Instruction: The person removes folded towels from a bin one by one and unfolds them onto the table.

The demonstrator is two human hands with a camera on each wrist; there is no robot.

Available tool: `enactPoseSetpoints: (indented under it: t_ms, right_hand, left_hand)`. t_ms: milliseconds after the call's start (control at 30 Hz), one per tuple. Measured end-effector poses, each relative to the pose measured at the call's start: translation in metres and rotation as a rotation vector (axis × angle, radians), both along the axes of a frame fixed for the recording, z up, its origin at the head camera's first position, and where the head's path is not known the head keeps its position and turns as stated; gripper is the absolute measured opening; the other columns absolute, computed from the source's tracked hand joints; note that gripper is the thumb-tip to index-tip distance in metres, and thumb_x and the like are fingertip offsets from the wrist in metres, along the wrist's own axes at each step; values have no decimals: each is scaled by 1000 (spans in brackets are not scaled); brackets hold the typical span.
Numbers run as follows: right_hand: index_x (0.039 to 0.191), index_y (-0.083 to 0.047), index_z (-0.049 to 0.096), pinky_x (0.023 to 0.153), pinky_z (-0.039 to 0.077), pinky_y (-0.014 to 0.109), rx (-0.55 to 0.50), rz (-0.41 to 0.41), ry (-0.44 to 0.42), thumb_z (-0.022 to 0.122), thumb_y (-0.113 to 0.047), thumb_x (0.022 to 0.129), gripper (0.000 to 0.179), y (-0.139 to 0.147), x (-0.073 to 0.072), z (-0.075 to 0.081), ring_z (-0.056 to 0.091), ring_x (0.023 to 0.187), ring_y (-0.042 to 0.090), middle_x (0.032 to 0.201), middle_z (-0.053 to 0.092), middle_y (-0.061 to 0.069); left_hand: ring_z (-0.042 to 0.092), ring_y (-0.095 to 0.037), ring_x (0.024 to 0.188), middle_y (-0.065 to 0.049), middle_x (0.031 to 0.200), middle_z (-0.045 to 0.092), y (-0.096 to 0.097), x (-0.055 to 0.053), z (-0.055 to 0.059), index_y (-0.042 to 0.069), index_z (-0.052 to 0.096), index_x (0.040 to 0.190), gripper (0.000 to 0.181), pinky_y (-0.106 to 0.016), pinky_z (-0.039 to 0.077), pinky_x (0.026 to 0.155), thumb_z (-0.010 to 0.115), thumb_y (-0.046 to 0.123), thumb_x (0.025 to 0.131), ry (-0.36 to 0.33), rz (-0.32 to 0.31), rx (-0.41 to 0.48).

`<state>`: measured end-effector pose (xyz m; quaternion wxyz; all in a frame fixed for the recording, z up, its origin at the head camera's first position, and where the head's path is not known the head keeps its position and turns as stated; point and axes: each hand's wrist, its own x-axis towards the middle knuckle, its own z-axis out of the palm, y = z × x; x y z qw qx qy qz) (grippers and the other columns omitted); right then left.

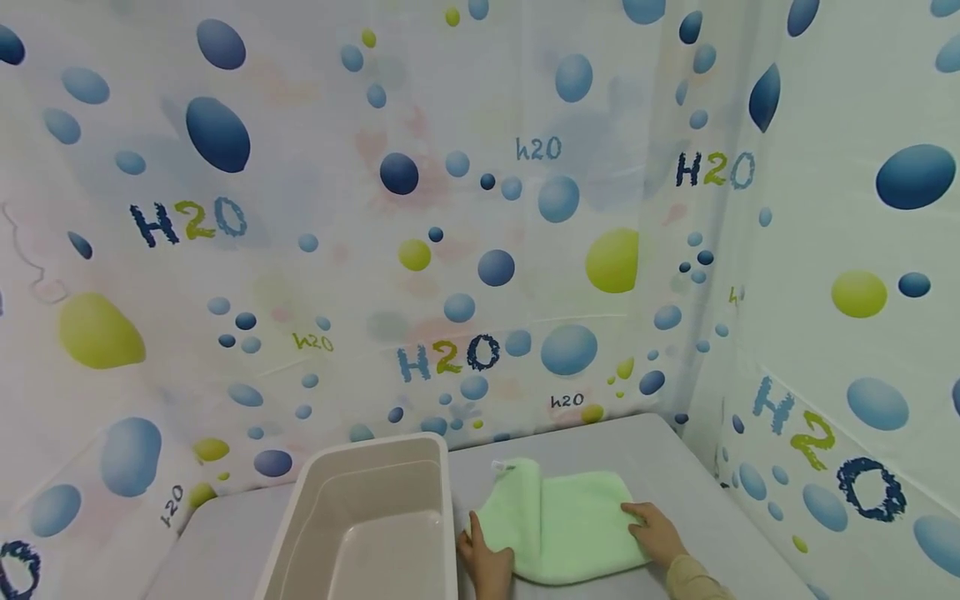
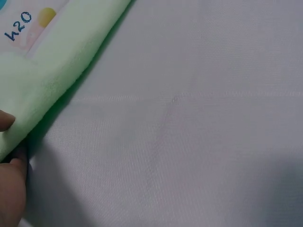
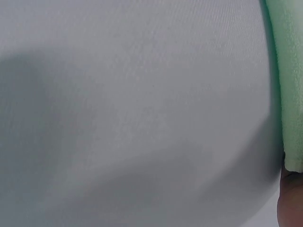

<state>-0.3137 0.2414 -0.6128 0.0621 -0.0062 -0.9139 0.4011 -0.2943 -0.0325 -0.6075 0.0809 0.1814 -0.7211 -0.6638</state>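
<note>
A light green towel (image 1: 581, 529), folded with a flap along its left part, lies on the grey-covered table. My left hand (image 1: 489, 562) is at its lower left edge. In the left wrist view, one finger (image 2: 5, 121) lies over the towel edge (image 2: 57, 85) while another part of the hand goes beneath it, pinching the fabric. At the right edge, my right hand (image 1: 657, 533) has its fingers on top of the towel. The right wrist view shows a fingertip (image 3: 291, 201) tucked under the towel's corner (image 3: 292, 118).
A beige plastic basin (image 1: 442, 533) stands on the table just left of the towel. Grey cloth covers the table (image 1: 630, 437). Behind and at the sides hangs a white curtain (image 1: 322, 150) with blue and yellow-green dots and H2O lettering.
</note>
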Motion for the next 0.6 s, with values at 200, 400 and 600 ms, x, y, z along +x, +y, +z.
enactPoseSetpoints:
  t_ms: [200,400,600]
  right_hand:
    - [107,0,60,92,35,51,82,-14,64,57,-3,75,32,12,3,2,48,106,40,106,57,18]
    - [113,-1,56,94,34,51,56,21,-14,57,-5,77,37,25,6,0,46,110,40,112,55,17]
    - [114,2,55,94,33,53,90,9,-12,56,-1,76,38,31,8,2,43,111,43,113,53,20]
  left_hand:
    - [28,-43,111,-28,126,24,-6,1,-1,-2,34,131,70,-58,32,85,65,1,68,-21,27,-69]
    - [44,-36,98,-24,107,46,-8,5,0,0,55,108,45,-49,38,77,68,24,72,-47,76,-206]
    - [49,-27,83,-18,95,52,-7,10,3,4,58,99,25,-39,40,65,63,12,75,-71,101,-271]
